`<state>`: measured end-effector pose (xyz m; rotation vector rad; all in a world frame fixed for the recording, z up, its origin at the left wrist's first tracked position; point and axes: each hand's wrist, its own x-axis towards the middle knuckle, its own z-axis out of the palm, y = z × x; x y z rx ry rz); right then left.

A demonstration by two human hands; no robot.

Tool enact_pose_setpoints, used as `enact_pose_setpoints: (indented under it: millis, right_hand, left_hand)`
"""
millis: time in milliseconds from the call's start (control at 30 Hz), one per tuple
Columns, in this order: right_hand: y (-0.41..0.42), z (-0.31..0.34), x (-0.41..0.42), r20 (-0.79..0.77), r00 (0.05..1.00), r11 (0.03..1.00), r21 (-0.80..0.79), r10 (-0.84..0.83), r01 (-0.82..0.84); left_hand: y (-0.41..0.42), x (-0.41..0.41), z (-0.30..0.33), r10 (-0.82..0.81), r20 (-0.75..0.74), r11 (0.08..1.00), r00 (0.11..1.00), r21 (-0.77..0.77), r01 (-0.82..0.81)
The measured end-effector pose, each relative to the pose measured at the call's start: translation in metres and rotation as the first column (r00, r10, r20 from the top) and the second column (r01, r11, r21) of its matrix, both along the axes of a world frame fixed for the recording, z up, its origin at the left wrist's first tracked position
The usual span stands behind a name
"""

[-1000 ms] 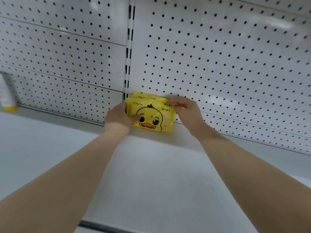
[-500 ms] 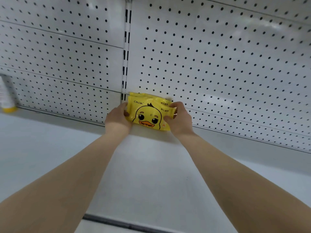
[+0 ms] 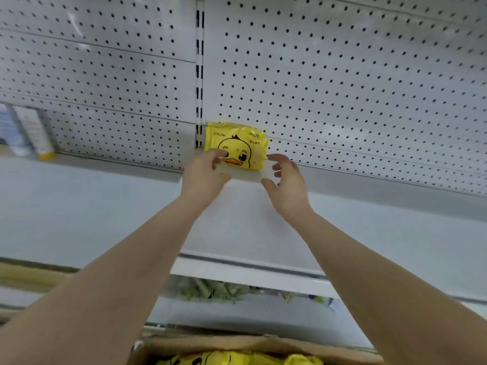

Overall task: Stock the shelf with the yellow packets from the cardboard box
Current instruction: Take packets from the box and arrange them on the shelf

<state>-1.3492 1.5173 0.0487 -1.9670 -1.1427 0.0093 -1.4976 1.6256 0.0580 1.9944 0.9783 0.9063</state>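
Note:
Two yellow duck-face packets (image 3: 241, 146) stand one behind the other on the white shelf (image 3: 105, 206), leaning against the pegboard back. My left hand (image 3: 208, 176) is just in front of the front packet's lower left corner, fingers loosely curled and gripping nothing. Just right of the packets, my right hand (image 3: 286, 183) hovers apart from them with relaxed, empty fingers. The cardboard box (image 3: 263, 345) sits at the bottom edge with more yellow packets (image 3: 232, 359) inside.
A white bottle with a yellow base (image 3: 39, 133) stands at the shelf's far left. A slotted upright (image 3: 200, 75) splits the pegboard. On the lower shelf lie greenish packets (image 3: 218, 291). The shelf's front edge (image 3: 250, 267) runs between the box and my hands.
Both hands have let go of the front packet and drawn back slightly toward me. The view has tilted down, so the box and lower shelf now show.

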Motion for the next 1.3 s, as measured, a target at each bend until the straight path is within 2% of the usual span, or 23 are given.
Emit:
enact_pose_setpoints:
  millis: [300, 467, 600, 733, 833, 967, 1067, 1200, 1300]
  right_hand:
    - [-0.101, 0.004, -0.058, 0.007, 0.997, 0.996, 0.052, 0.073, -0.074]
    - [-0.172, -0.012, -0.088, 0.061, 0.988, 0.989, 0.034, 0.144, -0.146]
    - [-0.221, -0.037, -0.112, 0.063, 0.981, 0.983, -0.003, 0.185, -0.186]
    - [-0.257, -0.066, -0.138, 0.013, 0.958, 0.948, -0.153, 0.285, -0.280]
    - [-0.278, -0.090, -0.162, -0.026, 0.926, 0.883, -0.292, 0.376, -0.367]
    - [-0.288, -0.120, -0.191, -0.087, 0.876, 0.730, -0.517, 0.474, -0.447]
    - [-0.289, -0.137, -0.207, -0.137, 0.889, 0.671, -0.609, 0.437, -0.424]
    - [-0.289, -0.146, -0.221, -0.016, 0.914, 0.623, -0.727, 0.406, -0.289]
    - [-0.286, -0.150, -0.228, 0.007, 0.946, 0.623, -0.754, 0.325, -0.208]
  left_hand:
    - [-0.108, -0.041, 0.019, -0.037, 0.059, 0.999, 0.998, 0.036, 0.035]
    - [-0.170, -0.078, 0.009, -0.009, 0.026, 1.000, 1.000, 0.023, 0.008]
    - [-0.216, -0.113, -0.017, 0.006, -0.053, 0.999, 0.999, -0.048, -0.009]
    - [-0.253, -0.153, -0.049, -0.012, -0.218, 1.000, 0.976, -0.021, 0.007]
    - [-0.273, -0.188, -0.080, -0.031, -0.458, 0.999, 0.888, -0.003, 0.033]
    - [-0.285, -0.225, -0.121, -0.141, -0.687, 0.990, 0.713, -0.083, 0.116]
    - [-0.284, -0.237, -0.139, -0.185, -0.749, 0.981, 0.636, -0.100, 0.167]
    - [-0.281, -0.235, -0.146, -0.109, -0.813, 0.981, 0.572, 0.005, 0.193]
    - [-0.275, -0.232, -0.145, -0.054, -0.861, 0.980, 0.506, 0.053, 0.194]
